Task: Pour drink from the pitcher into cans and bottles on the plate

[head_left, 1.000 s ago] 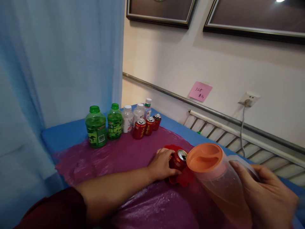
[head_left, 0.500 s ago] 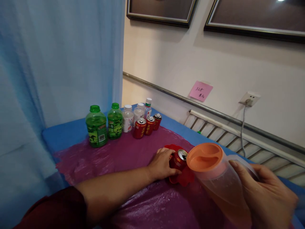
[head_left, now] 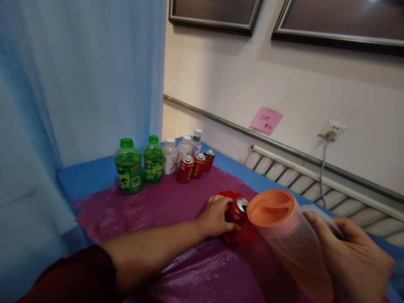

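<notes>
The left hand grasps a red drink can, its fingers and thumb curled around the side. This grip leaves the open top uncovered and probably braces the light, thin metal against tipping. The can is above a red mat with a scalloped edge, which looks soft and flexible; whether its base rests fully on it is hidden by the hand.

The right hand grasps a jug at its handle — a hold that seems to give control over the tilt. The jug leans towards the can, its orange lid just beside the can's opening. Its body is cloudy, translucent plastic, rounded and smooth, with amber liquid showing inside; the lid is round and moulded with a raised, curved ridge.

Beneath lies a thin purple sheet, glossy and wrinkled, perhaps to shield the blue worktop from drips. Farther back stand two green-capped bottles, wide and filled with green, beside three white-capped bottles of clear material. Three more red cans stand upright in front of the white-capped ones — grouped at the far end, it seems, to leave room around the hands.
</notes>
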Motion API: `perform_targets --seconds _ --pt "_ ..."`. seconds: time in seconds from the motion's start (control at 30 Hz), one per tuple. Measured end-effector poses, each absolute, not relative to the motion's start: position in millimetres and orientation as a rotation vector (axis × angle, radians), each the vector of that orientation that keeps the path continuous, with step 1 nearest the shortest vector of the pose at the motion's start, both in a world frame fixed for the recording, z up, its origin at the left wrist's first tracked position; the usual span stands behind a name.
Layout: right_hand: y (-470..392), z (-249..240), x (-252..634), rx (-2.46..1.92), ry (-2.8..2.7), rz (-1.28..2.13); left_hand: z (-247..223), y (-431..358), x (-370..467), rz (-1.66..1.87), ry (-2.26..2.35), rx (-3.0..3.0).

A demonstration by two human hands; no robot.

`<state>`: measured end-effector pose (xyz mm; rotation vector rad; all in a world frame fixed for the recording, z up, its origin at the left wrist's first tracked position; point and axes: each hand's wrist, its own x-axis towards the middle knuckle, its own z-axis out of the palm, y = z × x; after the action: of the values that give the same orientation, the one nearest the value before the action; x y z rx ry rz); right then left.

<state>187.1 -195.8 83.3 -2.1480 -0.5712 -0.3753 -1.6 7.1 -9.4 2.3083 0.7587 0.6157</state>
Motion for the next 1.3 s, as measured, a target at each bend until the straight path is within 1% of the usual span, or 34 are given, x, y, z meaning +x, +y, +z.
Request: perform_targets --seconds 0.5,0.87,1.17,1.3 --pt "-195.1 78.4 189.5 -2.117 -0.592 -0.387 -9.1 6.2 -1.8 0.630 0.750 2.316" --pt "-192.4 90.3 182.3 -2.123 -0.566 -0.351 -7.4 5.0 -1.3 0.626 0.758 2.308" --pt "-187.8 80.7 190.8 -2.065 -0.569 -0.279 -7.0 5.4 -3.2 0.650 0.765 2.300" --pt "-183.9 74.2 198.6 -1.951 -0.610 -0.240 -8.5 7.0 -3.7 0.675 0.752 2.278"
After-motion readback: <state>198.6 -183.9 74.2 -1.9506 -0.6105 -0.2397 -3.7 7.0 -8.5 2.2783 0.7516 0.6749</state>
